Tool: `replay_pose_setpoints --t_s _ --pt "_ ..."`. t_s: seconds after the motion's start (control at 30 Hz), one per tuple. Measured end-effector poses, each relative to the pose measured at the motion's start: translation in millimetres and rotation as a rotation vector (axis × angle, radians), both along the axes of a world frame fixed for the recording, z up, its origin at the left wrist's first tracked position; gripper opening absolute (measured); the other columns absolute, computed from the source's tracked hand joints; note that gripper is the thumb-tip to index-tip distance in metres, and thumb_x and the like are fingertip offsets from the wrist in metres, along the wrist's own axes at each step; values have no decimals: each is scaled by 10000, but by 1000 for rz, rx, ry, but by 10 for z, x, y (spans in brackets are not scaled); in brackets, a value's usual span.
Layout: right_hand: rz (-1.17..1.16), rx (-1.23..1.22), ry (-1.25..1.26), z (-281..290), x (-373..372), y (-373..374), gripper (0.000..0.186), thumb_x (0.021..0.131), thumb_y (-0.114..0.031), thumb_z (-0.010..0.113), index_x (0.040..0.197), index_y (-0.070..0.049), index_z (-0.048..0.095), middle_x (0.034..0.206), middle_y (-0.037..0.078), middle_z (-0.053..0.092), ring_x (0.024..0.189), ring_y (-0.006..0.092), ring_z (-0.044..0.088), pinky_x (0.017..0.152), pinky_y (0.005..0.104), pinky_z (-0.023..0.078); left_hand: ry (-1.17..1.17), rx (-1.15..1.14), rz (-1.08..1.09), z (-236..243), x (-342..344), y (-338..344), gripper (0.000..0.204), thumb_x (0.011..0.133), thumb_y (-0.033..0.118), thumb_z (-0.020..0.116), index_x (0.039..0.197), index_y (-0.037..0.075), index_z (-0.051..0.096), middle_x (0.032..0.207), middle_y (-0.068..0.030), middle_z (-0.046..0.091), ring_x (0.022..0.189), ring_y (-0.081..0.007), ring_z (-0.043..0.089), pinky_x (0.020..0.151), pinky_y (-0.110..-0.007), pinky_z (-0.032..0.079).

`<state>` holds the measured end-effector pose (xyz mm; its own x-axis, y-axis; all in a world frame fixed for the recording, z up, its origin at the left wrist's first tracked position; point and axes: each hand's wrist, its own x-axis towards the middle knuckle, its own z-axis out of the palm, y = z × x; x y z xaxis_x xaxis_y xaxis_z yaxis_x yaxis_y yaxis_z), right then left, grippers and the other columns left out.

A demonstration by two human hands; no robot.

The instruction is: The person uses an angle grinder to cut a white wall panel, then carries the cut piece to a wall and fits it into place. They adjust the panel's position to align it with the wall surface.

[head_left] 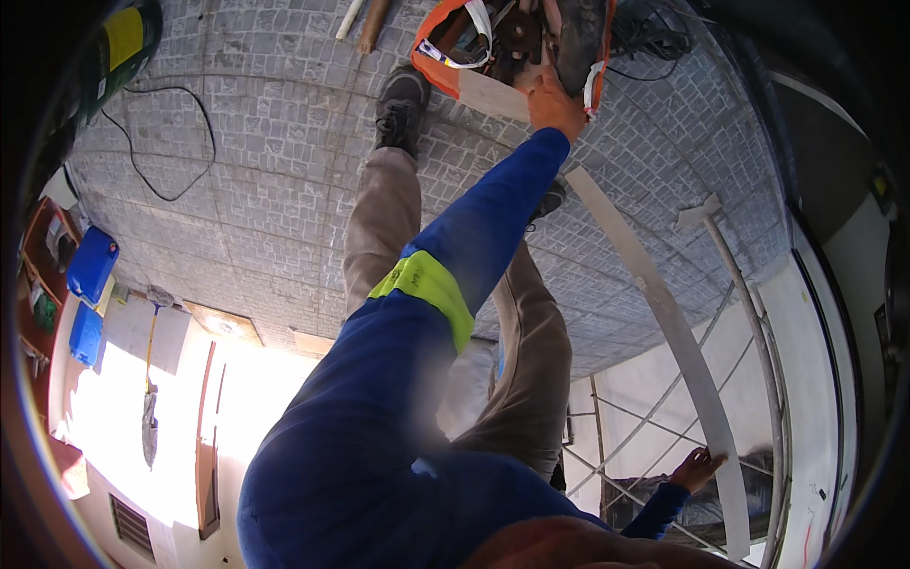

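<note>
My left hand (556, 109) reaches across to the near right edge of an orange bag (438, 71) with white straps. Its fingers curl in at the bag's opening, and what they grip is hidden. Inside the bag lie dark tools or machine parts (518, 33), among them a round piece. At the lower right, my right hand (697, 469) is closed on the edge of a long flat grey bar (664, 308). The bar slants from near my right shoe down toward the lower right, looking bent by the lens.
Beyond the bar stand a long-handled tool (728, 248) and scaffold poles (654, 417). A black cable (654, 43) lies beside the bag, another cord (213, 142) on the paved floor (275, 161). Two short rods (372, 24), blue containers (92, 266) and a mop (150, 360) lie leftward.
</note>
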<state>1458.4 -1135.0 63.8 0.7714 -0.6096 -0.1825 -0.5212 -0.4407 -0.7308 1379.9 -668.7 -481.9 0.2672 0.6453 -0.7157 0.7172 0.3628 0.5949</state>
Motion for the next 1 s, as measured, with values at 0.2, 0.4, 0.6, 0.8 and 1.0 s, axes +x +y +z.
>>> replay_pose_setpoints --t_s 0.2,0.4,0.6,0.8,1.0 --pt "-8 43 -6 5 -22 -150 378 1017 -333 557 1239 -28 529 1063 69 552 827 145 474 704 247 446 -27 96 -20 -46 6 -41 592 715 125 801 1181 23 451 1177 -230 553 1081 -438 557 918 -501 459" --pt "32 -38 17 -35 -42 -197 408 1026 -357 531 1254 -19 521 1075 65 553 820 142 466 721 251 446 3 192 -61 -134 -19 -13 661 698 197 814 1207 24 429 1167 -224 560 1099 -424 554 900 -502 467" --pt "-26 75 33 18 -34 -376 348 1054 -281 469 1304 -43 513 1057 87 550 846 162 488 778 274 474 56 180 -96 -43 -52 190 699 621 254 868 1141 30 458 1131 -214 593 1083 -422 584 890 -507 485" --pt "87 -104 109 13 -78 -580 401 1033 -157 476 1414 -52 402 1232 115 531 990 176 526 817 275 473 128 171 -196 -34 -83 349 764 533 248 904 1120 54 455 1155 -167 585 1103 -392 589 880 -521 514" --pt "223 -374 256 -14 -111 -706 524 991 37 415 1493 -46 292 1467 160 408 1252 237 490 865 293 463 143 205 -216 -40 24 192 618 701 269 794 1145 22 442 1181 -200 548 1130 -422 545 870 -518 530"
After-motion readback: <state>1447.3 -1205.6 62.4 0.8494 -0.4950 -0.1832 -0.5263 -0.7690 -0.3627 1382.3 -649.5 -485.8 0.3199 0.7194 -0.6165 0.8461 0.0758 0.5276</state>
